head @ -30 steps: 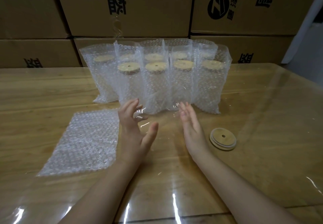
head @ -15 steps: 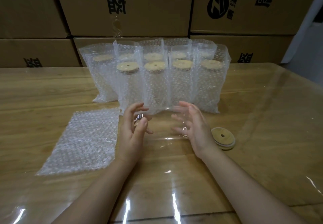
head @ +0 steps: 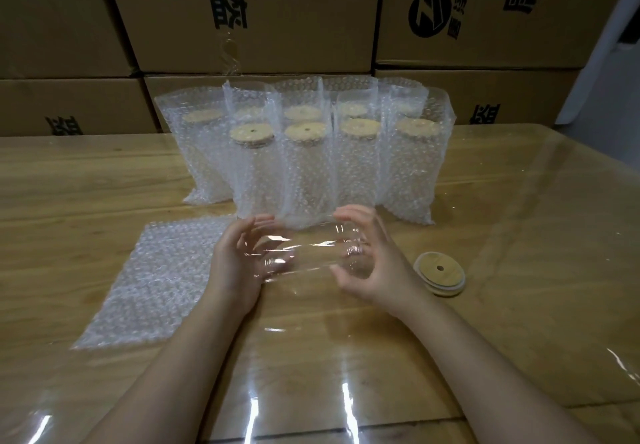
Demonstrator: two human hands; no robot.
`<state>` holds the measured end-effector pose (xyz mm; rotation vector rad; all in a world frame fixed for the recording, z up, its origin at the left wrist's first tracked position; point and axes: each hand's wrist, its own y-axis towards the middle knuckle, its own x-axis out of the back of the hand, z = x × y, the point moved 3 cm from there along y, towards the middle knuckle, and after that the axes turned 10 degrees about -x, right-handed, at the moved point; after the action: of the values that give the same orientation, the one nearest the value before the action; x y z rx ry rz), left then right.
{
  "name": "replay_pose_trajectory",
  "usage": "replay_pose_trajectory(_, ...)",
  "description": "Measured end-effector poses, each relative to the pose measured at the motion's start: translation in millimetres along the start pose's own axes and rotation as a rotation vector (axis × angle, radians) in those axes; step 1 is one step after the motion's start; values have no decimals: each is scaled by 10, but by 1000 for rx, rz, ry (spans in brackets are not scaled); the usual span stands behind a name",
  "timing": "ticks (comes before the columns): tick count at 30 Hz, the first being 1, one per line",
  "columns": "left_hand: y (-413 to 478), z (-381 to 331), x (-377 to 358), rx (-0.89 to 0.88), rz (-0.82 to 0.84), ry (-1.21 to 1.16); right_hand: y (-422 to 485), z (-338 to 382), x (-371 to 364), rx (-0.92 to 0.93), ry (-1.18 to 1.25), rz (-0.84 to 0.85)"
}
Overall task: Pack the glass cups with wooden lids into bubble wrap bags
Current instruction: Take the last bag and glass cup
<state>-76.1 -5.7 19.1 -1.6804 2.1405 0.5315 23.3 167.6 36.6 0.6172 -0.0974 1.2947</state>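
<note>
Cardboard boxes [head: 259, 17] are stacked behind a wooden table [head: 519, 201], where wrapped cups [head: 311, 166] stand in two rows at the back. An empty bubble bag [head: 156, 281] lies flat on the left. Beside it the glass cup [head: 308, 256] is held sideways, the left hand [head: 235, 263] and right hand [head: 377, 267] each curled round one end, with a loose wooden lid [head: 440, 272] on the table near the right hand.

Left hand [head: 235, 265], right hand [head: 379, 270] and forearms [head: 180, 367] are bare
</note>
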Motion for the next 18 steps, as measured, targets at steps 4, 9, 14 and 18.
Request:
replay_pose_trajectory(4, -17, -17, 6, 95, -16, -20, -25, 56, -26, 223, -213, -63)
replay_pose_trajectory(9, -129, -48, -105, -247, 30, 160, 10, -3, -34, -38, -50, -158)
replay_pose_trajectory(14, -276, -139, -172, -567, 204, 375, 33, -26, -25, -231, 182, -237)
replay_pose_trajectory(18, -437, -109, -285, -797, 339, 565, 102, -115, 43, -511, 494, -269)
